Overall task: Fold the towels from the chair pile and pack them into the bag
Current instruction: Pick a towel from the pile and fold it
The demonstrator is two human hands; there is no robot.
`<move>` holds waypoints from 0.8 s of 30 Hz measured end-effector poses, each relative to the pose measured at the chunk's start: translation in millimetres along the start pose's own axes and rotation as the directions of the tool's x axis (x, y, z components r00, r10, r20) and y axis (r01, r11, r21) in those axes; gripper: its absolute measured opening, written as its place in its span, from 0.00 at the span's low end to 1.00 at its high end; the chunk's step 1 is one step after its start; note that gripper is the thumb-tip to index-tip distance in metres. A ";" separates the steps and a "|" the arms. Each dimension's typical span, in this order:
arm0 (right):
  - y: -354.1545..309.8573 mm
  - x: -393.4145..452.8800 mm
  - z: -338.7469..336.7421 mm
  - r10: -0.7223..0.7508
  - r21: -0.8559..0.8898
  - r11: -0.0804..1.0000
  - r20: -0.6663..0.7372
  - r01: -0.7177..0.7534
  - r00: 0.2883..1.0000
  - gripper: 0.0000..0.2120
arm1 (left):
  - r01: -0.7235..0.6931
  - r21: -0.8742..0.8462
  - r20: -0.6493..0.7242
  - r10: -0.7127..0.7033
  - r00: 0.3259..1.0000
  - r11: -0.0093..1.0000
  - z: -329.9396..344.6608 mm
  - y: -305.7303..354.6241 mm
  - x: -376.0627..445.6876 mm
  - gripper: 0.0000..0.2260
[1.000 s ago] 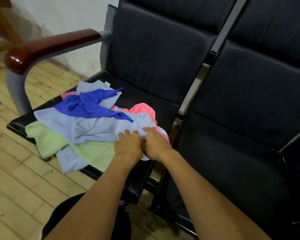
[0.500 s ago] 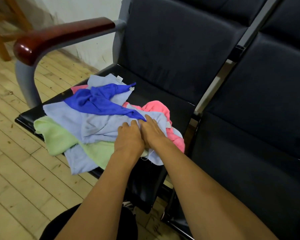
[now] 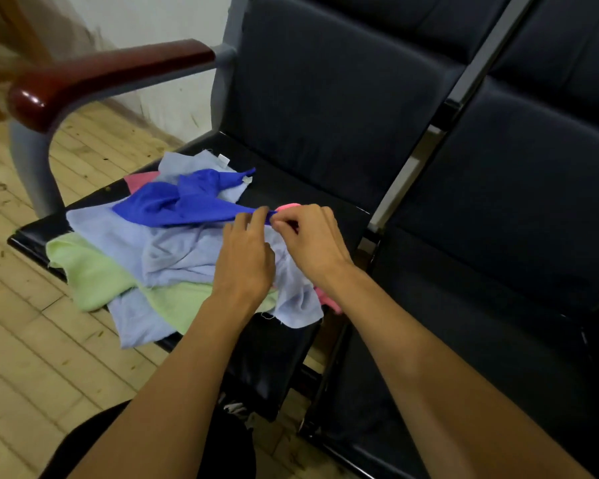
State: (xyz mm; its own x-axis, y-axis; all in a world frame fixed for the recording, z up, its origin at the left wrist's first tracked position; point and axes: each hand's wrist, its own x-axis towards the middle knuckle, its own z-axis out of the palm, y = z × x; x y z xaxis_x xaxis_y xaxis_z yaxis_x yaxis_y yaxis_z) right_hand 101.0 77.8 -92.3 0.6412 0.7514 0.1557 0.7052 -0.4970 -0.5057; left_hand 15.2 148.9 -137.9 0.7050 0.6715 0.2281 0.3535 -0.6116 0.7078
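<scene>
A loose pile of towels lies on the left chair seat (image 3: 291, 188). On top is a crumpled dark blue towel (image 3: 177, 202). Under it spread a pale lilac towel (image 3: 173, 250) and a light green towel (image 3: 94, 271), with a pink towel (image 3: 325, 299) peeking out at the right. My left hand (image 3: 246, 257) and my right hand (image 3: 312, 240) meet at the dark blue towel's right corner, fingers pinched on that tip. No bag is in view.
A red-brown wooden armrest (image 3: 111, 74) on a grey post rises left of the pile. A second dark padded seat (image 3: 498, 264) adjoins on the right, split off by a metal bar (image 3: 405, 178). Wooden floor (image 3: 32, 357) runs below the seat's front edge.
Both hands moved up from the lilac towel's near edge to the dark blue towel's right corner and closed on it. The camera has shifted closer.
</scene>
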 end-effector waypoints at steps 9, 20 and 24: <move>32.7 -76.6 -117.6 0.085 0.029 0.996 -0.143 -0.082 0.986 0.11 | -0.273 -0.097 -0.103 0.263 0.959 0.957 22.3 74.1 -14.3 0.04; 81.2 -202.5 -256.9 0.143 -0.338 0.919 -0.199 -0.205 0.970 0.04 | -0.233 -0.636 0.164 0.425 0.890 0.735 51.2 207.7 -81.6 0.01; 91.2 -236.1 -282.6 0.150 -0.238 0.944 -0.307 -0.228 0.940 0.05 | -0.225 -0.717 0.195 0.500 0.844 0.660 54.6 240.0 -102.1 0.02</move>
State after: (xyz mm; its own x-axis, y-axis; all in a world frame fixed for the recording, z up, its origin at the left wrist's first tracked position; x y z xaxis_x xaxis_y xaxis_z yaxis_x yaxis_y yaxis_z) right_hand 99.5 -267.6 64.6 0.8011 0.4987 0.3310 0.5915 -0.7441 -0.3106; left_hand 61.6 -89.3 -27.8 0.8914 0.1797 0.4160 -0.3663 -0.2549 0.8949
